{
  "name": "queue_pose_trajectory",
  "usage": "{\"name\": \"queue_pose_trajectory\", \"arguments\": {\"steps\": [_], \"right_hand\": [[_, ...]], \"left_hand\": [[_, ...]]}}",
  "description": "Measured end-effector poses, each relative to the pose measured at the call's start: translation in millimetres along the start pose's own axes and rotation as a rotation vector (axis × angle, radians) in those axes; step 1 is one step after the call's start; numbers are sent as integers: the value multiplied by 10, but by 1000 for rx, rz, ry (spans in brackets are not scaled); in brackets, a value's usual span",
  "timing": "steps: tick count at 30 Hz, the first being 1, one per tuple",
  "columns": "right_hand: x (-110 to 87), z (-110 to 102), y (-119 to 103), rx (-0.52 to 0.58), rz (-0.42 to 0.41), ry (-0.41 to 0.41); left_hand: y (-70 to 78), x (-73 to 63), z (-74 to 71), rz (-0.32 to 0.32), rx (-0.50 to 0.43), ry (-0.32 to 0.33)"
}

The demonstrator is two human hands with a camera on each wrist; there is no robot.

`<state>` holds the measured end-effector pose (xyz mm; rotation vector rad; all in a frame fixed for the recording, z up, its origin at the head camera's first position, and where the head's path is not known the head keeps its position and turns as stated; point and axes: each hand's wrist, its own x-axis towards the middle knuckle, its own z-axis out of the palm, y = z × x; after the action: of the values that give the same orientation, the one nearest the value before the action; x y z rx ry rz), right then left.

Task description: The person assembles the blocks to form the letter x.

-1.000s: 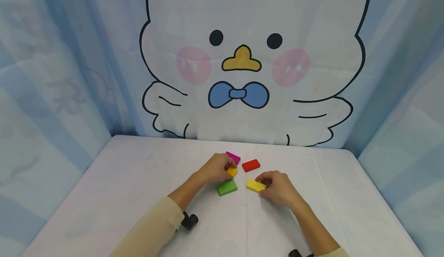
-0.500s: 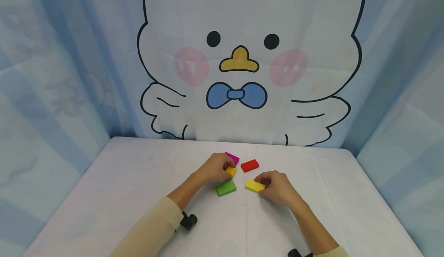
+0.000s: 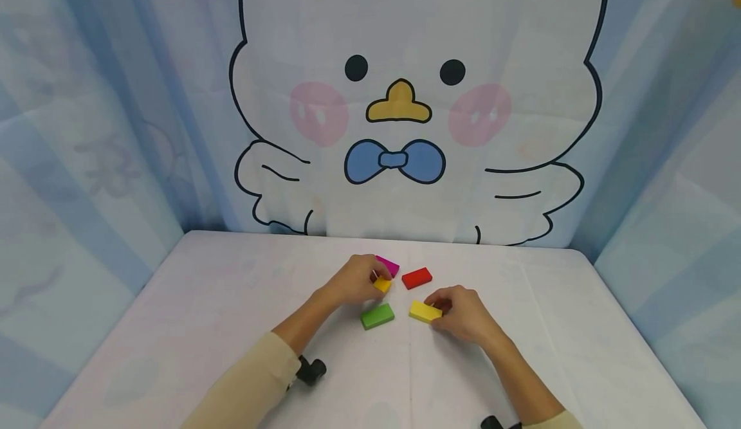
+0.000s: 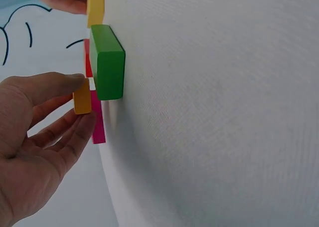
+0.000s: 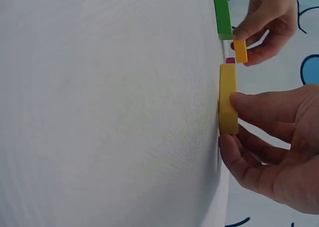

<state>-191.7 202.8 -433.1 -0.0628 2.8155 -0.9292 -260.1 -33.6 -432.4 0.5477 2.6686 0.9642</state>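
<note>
My left hand [image 3: 356, 280] pinches an orange-yellow block [image 4: 82, 97] between thumb and fingertips; in the left wrist view the block shows a gap from the tabletop. Just in front of this hand lies a green block [image 3: 377, 316], and a magenta block [image 3: 388, 265] sits behind its fingers, partly hidden. My right hand [image 3: 463, 313] holds a longer yellow block [image 3: 425, 311] by its right end. In the right wrist view, the thumb is on the side of that yellow block [image 5: 228, 100] and the fingertips are at its end. A red block [image 3: 417, 278] lies between and beyond the hands.
The blocks are grouped near the middle of a white-covered table [image 3: 173, 326]. A curtain [image 3: 399, 204] with a cartoon bird stands at the table's back edge, and blue-white curtains [image 3: 87, 159] close off the sides. Black wrist cameras [image 3: 311, 371] sit below the hands.
My left hand has shifted slightly left with the orange-yellow block, a little away from the red block. The right hand stays at the yellow block. The head view has tilted very slightly.
</note>
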Motion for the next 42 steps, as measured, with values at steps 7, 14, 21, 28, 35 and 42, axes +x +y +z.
{"name": "queue_pose_trajectory", "arguments": {"steps": [7,14,21,28,35,42], "right_hand": [[-2,-10,-37,1,1,-5],[9,14,-32,31,38,11],[13,29,-17,49,24,13],[31,47,28,69,-4,10],[30,57,37,83,-12,13],[35,59,36,89,-10,13]], "left_hand": [[67,-105,-31,18,2,-12],[149,-271,-38,87,-4,-22],[208,-491,29,157,-31,-54],[239,-668,142,200,-26,-105],[272,-763,214,179,-33,-152],[279,-788,296,175,-13,-162]]}}
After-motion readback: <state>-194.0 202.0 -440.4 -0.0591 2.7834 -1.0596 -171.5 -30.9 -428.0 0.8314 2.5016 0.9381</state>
